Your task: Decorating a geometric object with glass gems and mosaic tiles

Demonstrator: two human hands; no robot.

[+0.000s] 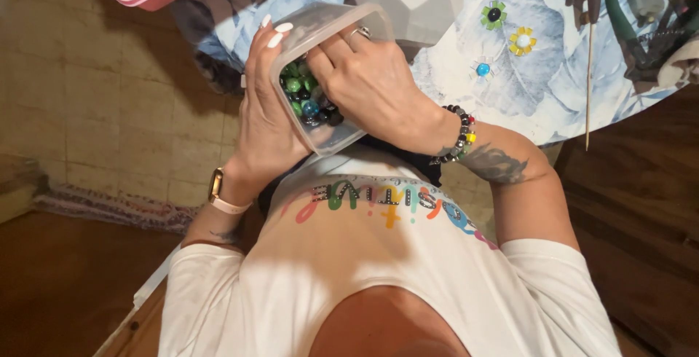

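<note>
at the near edge of the counter [568,102], with its pale leaf-print cloth, a clear plastic tub [331,33] is held tilted over the lap. the left hand [266,127] is wrapped around the tub's side. the right hand [371,80] reaches inside, fingers [324,65] curled among the glass beads [306,98]; whether they pinch one is hidden. picking seems underway; lifting one bead out calls for a fine pinch.

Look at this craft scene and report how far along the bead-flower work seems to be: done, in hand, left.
Done: three small bead flowers lie on the blue leaf-print cloth.
In hand: the left hand holds a clear plastic tub tilted over the lap; the right hand digs into its glass beads.
Left: many beads remain in the tub; how many more flowers are wanted cannot be told.
</note>
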